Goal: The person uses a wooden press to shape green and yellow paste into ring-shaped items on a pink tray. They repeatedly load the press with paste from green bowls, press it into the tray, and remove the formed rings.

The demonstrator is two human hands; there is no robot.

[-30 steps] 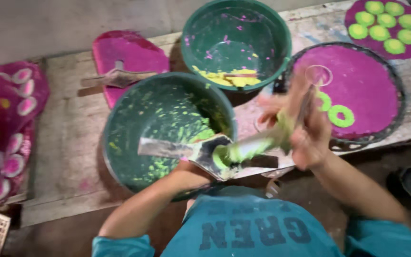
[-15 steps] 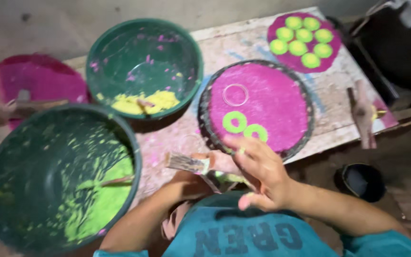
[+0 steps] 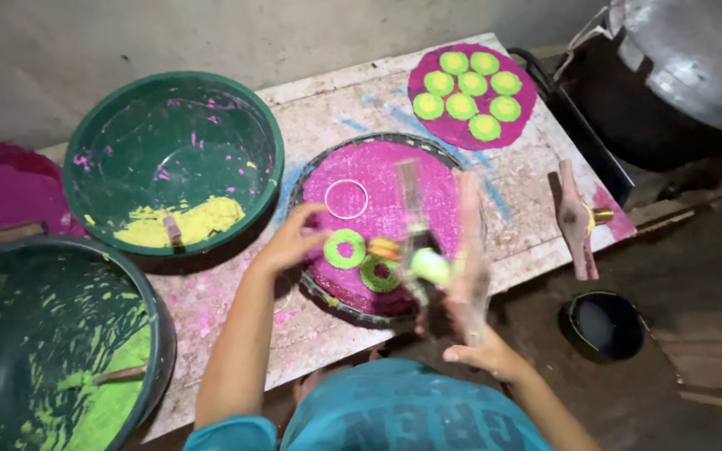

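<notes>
grainy pink round tray [image 3: 453,179] under left hand [image 3: 290,242], doughy green rings [image 3: 344,249].

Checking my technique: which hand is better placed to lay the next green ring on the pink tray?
Likely the right hand: it holds the blurred tool with green paste over the pink tray. The left hand is empty, resting beside the green rings.

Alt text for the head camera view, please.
A person's left hand rests at the edge of a round pink-coated tray bearing two green rings, while the right hand swings a blurred tool over it. Green basins of yellow and green paste sit alongside.
</notes>
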